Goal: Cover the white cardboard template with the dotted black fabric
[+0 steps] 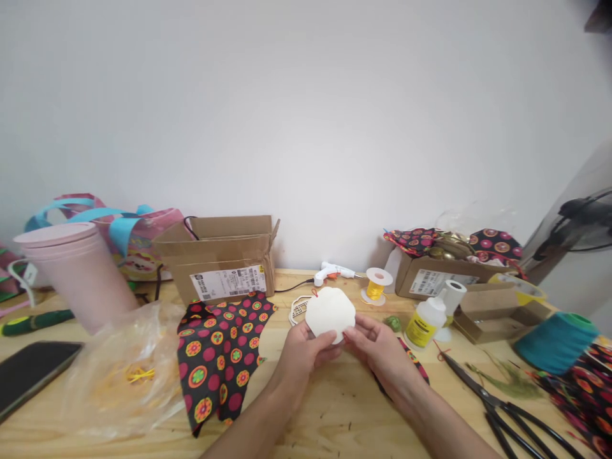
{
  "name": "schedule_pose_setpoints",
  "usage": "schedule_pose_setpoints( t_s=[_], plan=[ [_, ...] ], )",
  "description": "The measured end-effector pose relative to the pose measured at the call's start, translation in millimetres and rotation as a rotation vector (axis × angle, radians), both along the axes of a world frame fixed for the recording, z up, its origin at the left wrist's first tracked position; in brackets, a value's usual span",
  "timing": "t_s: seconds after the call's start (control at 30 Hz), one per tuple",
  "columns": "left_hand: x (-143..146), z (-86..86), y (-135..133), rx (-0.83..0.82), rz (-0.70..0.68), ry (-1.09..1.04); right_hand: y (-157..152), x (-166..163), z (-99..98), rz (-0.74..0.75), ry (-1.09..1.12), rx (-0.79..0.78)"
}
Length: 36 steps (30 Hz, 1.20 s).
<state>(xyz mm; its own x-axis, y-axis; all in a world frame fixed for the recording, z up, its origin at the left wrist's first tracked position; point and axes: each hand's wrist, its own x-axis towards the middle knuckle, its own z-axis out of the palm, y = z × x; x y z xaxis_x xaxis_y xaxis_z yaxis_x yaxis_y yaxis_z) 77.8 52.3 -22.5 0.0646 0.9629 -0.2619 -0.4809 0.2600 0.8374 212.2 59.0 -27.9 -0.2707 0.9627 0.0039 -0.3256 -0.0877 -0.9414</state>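
Note:
A white, roundish flat piece with a scalloped edge (329, 312) is held up above the table between both hands. My left hand (310, 347) grips its lower left side, thumb on the front face. At its lower right edge, the fingers of my right hand (375, 344) are closed on it. A small red loop (314, 292) shows at its upper left rim. Behind it lies a pale cut-out lattice shape (299, 310), partly covered. Dark flower-patterned fabric (224, 357) lies left of my hands, and another scrap (414, 360) shows beside my right wrist.
Scissors (492, 398), a glue bottle (423, 324) and teal thread (554, 344) stand or lie at right. Behind are a glue gun (335, 272), yellow cord spool (376, 290) and cardboard box (234, 255). A plastic bag (129, 376), pink cup (79, 274) and phone (36, 373) are at left.

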Motion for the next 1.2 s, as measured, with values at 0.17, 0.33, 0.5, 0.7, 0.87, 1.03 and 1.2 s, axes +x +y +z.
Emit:
schedule_pose_setpoints(
  t_s=[0.17,0.33,0.5,0.7,0.87,1.03,1.2],
  plan=[
    [-2.2,2.8,-2.2,0.034,-0.003,-0.045,-0.1,0.4,2.4,-0.043,-0.094,-0.016],
    [-2.5,-0.1,-0.5,0.025,0.028,-0.046,1.4,-2.0,1.0,-0.108,-0.186,-0.003],
    [-2.7,-2.8,2.3,0.006,0.031,-0.047,0.9,-1.4,1.3,-0.120,-0.200,0.002],
    [-3.0,-0.9,1.4,0.019,0.023,-0.051,0.5,1.3,4.1,-0.088,-0.203,0.013],
    [-2.4,-0.5,-0.7,0.040,0.020,-0.042,-1.3,-1.5,6.0,-0.101,-0.199,0.007],
    [-1.6,-3.2,-1.1,0.051,0.027,-0.019,-2.2,-6.2,4.3,-0.160,-0.187,-0.015],
    [0.8,-3.1,-1.6,0.066,0.023,0.016,-0.8,-7.3,-1.2,-0.211,-0.200,-0.043]
  ],
)
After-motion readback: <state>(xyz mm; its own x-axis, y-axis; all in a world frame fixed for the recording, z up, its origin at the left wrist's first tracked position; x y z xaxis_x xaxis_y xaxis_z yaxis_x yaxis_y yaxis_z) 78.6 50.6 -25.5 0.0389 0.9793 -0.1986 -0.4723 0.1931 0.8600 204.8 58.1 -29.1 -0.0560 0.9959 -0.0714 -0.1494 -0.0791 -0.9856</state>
